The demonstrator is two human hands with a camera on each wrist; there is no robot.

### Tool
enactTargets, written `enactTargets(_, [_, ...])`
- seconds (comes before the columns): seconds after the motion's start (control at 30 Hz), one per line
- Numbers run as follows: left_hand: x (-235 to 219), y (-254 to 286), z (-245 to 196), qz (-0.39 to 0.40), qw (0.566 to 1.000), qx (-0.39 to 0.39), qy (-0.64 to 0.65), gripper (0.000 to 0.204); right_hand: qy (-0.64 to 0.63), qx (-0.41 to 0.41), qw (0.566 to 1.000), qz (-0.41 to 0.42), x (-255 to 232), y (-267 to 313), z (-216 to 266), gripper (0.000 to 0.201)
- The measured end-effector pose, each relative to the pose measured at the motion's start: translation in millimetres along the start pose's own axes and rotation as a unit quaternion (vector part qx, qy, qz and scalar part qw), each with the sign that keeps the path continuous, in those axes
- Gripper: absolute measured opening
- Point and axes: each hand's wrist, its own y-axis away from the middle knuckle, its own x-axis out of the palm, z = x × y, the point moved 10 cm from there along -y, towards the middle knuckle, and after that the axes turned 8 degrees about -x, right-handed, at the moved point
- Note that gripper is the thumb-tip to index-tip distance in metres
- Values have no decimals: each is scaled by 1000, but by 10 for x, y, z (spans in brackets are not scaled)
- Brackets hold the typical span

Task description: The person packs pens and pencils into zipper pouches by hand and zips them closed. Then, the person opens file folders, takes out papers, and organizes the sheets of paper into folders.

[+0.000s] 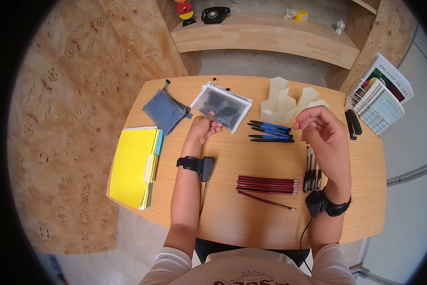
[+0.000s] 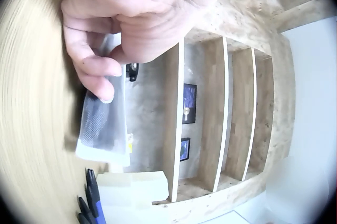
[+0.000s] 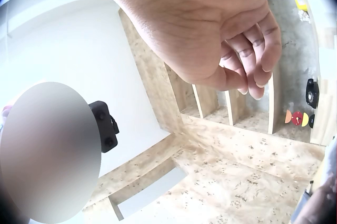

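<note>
My left hand [image 1: 204,128] pinches the near edge of a white-edged clear zipper pouch [image 1: 240,105] with dark contents, thumb on top. In the left wrist view the fingers [image 2: 95,66] curl round the mesh pouch [image 2: 102,124], close over the table. To its left lies a grey-blue zipper pouch [image 1: 163,109]. My right hand [image 1: 325,135] is raised above the table's right side, its fingers loosely bent and holding nothing. Under and beside it are blue and black pens [image 1: 270,132] and several clear-barrelled pens [image 1: 311,171].
Cream hexagonal holders [image 1: 279,104] stand at the back. Red-and-black pencils [image 1: 268,185] lie in front, one apart. Yellow folders [image 1: 133,166] are at left. A black stapler [image 1: 353,124] and a wire rack with books [image 1: 379,102] stand at right. A shelf [image 1: 265,35] is behind.
</note>
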Motion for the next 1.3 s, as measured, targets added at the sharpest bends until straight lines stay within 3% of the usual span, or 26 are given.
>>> enactTargets(0.17, [84,-1,-20,-6,993,29,117,34,7,-3,1000,1,8,-6,0,8])
enactTargets(0.33, [135,65,-94,-8,998,55,-22,34,2,-13,1000,5,14,-4,6,8])
enactTargets(0.57, [-2,73,-118,-37,998,43,28,38,18,-5,1000,15,26,12,17,8])
enactTargets(0.63, [62,71,-155,-24,996,82,12,34,22,-2,999,23,51,9,13,8])
enactTargets(0.77, [161,52,-130,3,997,81,9,32,35,1,999,31,91,16,28,7])
enactTargets(0.87, [213,142,-172,23,996,81,-32,30,25,-13,999,29,96,11,28,7])
enactTargets(0.93, [308,228,-151,77,989,58,-113,23,32,-13,999,31,95,8,29,8])
enactTargets(1.07, [5,195,-157,38,986,47,-155,18,42,-12,998,44,82,-7,76,8])
enactTargets(1.13, [-599,275,-506,-162,942,211,-206,19,35,-19,998,39,50,9,99,8])
enactTargets(1.2, [-1148,521,-945,-392,818,290,-304,26,27,-23,999,36,19,13,113,8])
enactTargets(1.27, [-1420,712,-1243,-452,786,214,-364,41,22,-27,999,36,6,19,127,8])
enactTargets(1.3, [-1566,651,-1335,-455,784,213,-366,41,18,-31,999,37,9,19,143,8])
